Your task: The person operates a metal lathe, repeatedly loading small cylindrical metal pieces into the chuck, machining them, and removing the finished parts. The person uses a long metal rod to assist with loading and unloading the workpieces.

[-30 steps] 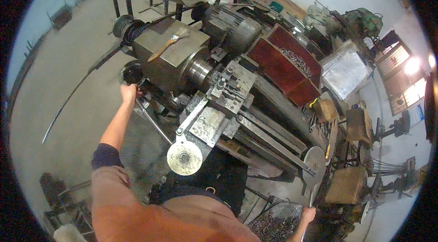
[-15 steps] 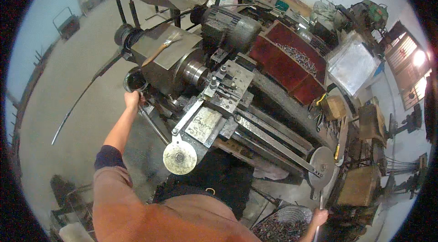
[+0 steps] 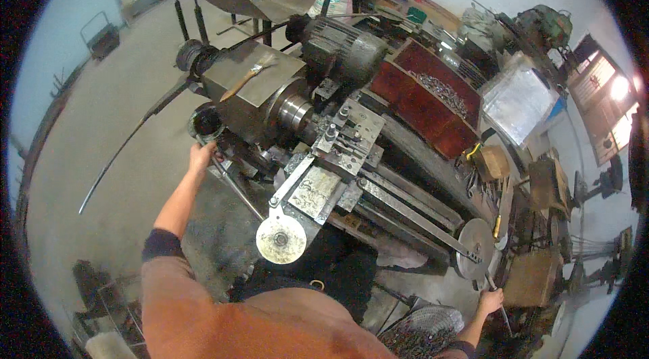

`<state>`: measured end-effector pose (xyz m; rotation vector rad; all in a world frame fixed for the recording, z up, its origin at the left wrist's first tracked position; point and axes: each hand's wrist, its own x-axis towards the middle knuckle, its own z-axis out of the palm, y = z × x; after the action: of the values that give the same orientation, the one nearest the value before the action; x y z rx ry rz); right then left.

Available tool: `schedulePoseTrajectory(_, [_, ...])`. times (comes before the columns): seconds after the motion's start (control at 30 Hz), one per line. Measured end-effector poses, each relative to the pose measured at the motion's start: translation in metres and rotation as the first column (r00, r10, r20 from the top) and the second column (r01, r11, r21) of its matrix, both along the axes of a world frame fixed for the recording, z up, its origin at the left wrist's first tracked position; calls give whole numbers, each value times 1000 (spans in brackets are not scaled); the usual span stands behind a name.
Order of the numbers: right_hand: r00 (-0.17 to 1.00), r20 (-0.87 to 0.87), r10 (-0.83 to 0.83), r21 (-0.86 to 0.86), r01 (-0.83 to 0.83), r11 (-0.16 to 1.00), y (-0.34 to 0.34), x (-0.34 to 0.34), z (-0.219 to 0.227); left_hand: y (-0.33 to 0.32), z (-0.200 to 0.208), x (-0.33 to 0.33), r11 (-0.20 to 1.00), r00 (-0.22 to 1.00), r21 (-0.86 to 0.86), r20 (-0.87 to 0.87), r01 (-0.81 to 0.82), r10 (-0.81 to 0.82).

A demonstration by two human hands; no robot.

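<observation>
A small lathe-like machine stands before me, with a bright metal spindle [image 3: 295, 112] and a tool slide [image 3: 345, 136] beside it. My left hand [image 3: 203, 155] is closed at the lower rim of a dark round cup [image 3: 205, 123], by the upper end of a metal rod [image 3: 236, 188]. What its fingers hold is hidden. My right hand [image 3: 491, 300] is wrapped round a metal lever handle [image 3: 489, 279], which joins a round grey disc [image 3: 475, 248] at the right. A slotted bar [image 3: 419, 216] links that disc to the slide. Nearer me, a pale disc [image 3: 280, 240] ends the cross arm.
A wooden-handled brush [image 3: 247, 80] lies on the machine's housing [image 3: 226, 65], beside a motor [image 3: 345, 48]. Behind sits a red tray [image 3: 416, 105] of small metal parts. A basket of dark pieces [image 3: 426, 328] stands below my right arm. Hand tools [image 3: 481, 186] lie at the right.
My right hand has moved up and to the right, swinging the lever handle with it. My left hand stays by the cup. The whole view has shifted slightly.
</observation>
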<state>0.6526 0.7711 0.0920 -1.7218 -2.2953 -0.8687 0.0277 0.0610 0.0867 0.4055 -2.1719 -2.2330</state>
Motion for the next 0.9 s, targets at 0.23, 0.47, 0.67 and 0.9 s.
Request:
schedulePoseTrajectory(0.23, [952,-297,-71,-294,-20,956,-116,-5,-21,-111,-106,-26,719,998,-694,-65,-33,-17])
schedulePoseTrajectory(0.47, [774,-631,-56,-425,-284,860,-179,-40,-6,-60,-98,-35,18,891,-972,207,234,-404])
schedulePoseTrajectory(0.67, [749,-663,-4,-441,-386,810,-190,-70,3,1,-161,-31,346,990,-928,131,139,-48])
schedulePoseTrajectory(0.9, [719,-689,89,-403,-482,778,-183,-118,77,-50,-77,-17,75,891,-916,359,393,-278])
